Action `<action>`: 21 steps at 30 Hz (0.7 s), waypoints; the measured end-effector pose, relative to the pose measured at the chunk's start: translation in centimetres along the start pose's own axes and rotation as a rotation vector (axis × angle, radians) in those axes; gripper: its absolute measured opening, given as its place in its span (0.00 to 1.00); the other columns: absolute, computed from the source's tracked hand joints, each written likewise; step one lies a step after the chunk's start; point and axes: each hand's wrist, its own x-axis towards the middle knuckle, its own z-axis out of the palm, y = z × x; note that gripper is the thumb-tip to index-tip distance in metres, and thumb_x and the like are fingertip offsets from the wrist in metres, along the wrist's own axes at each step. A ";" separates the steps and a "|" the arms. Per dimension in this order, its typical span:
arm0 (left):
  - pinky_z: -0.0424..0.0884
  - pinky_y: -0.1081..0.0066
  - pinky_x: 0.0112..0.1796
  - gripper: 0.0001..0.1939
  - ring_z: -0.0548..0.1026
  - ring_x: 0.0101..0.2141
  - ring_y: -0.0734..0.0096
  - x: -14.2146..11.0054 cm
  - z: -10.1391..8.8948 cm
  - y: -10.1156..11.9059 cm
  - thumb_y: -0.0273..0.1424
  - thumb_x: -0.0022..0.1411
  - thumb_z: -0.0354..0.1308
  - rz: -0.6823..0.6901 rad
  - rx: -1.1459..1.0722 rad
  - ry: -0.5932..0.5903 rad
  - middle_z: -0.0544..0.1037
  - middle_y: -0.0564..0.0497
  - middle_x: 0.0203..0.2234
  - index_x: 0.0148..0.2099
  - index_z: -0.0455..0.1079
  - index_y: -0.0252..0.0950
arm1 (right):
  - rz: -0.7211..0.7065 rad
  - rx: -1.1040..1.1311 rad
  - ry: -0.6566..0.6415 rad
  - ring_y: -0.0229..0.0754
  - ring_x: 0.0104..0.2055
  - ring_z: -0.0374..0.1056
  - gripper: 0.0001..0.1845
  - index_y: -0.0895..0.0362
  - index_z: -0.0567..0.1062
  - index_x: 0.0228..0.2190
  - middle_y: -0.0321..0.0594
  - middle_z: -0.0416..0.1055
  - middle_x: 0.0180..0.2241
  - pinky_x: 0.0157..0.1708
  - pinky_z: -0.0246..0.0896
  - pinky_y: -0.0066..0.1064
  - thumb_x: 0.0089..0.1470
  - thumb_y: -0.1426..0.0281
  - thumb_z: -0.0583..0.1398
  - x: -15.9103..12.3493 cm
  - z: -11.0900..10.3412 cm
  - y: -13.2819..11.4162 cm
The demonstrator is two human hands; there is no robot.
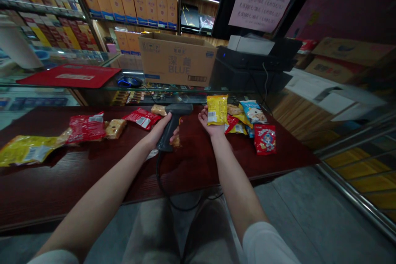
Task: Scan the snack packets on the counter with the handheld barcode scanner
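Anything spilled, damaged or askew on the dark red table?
No spill or damage visible. Only untidy bit: the shiny red, yellow and blue snack packets right of the right hand overlap in a loose heap at mixed angles.

- Dark handheld scanner [168, 130]: gripped by its handle in the left hand [167, 130], raised over the worktop [188, 165], head uppermost and turned toward the packet; a black cable hangs from the handle's base.
- Yellow packet [217, 109]: small, glossy, barcode facing the camera, roughly upright in the right hand [210, 121].
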 end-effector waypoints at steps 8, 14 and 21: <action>0.59 0.78 0.14 0.28 0.64 0.13 0.78 0.0 0.7 -0.9 0.56 0.63 0.52 0.005 0.068 -0.016 0.68 0.55 0.17 0.40 0.68 0.34 | 0.036 0.082 -0.067 0.49 0.56 0.68 0.24 0.49 0.75 0.42 0.43 0.76 0.48 0.55 0.62 0.50 0.55 0.51 0.48 0.0 0.4 0.7; 0.59 0.78 0.15 0.28 0.63 0.12 0.79 -0.1 1.1 -0.7 0.57 0.63 0.52 0.015 0.062 -0.006 0.67 0.56 0.17 0.37 0.68 0.34 | 0.052 0.003 -0.104 0.50 0.56 0.68 0.20 0.47 0.74 0.44 0.42 0.75 0.50 0.54 0.62 0.52 0.53 0.56 0.52 -0.2 0.7 0.7; 0.61 0.76 0.15 0.28 0.64 0.13 0.77 -0.1 0.8 -0.8 0.57 0.62 0.53 0.013 0.039 -0.028 0.69 0.56 0.18 0.42 0.68 0.34 | 0.025 0.025 -0.068 0.50 0.52 0.71 0.22 0.49 0.75 0.41 0.43 0.77 0.45 0.53 0.65 0.50 0.52 0.52 0.52 0.2 0.4 0.9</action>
